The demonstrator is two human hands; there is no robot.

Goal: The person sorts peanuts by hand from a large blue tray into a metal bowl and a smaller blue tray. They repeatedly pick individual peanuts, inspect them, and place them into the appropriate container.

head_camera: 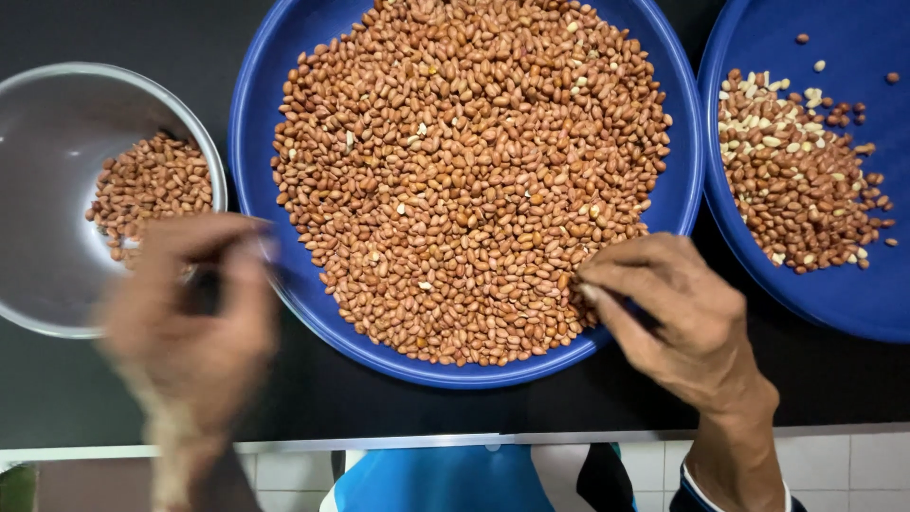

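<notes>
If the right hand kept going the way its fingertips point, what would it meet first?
The right hand points left and slightly up, fingertips pinched at the edge of the peanuts heaped in the middle blue plate. It would likely push straight into that heap; whether it already touches is unclear.

Left of the glossy blue plastic plate (256,123) sits a smooth, shiny metal bowl (47,171); beneath it, a matt black countertop (427,408).

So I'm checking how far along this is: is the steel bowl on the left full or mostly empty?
Mostly empty. The steel bowl holds only a small heap of peanuts against its right side; the rest of its bottom shows bare metal.
</notes>
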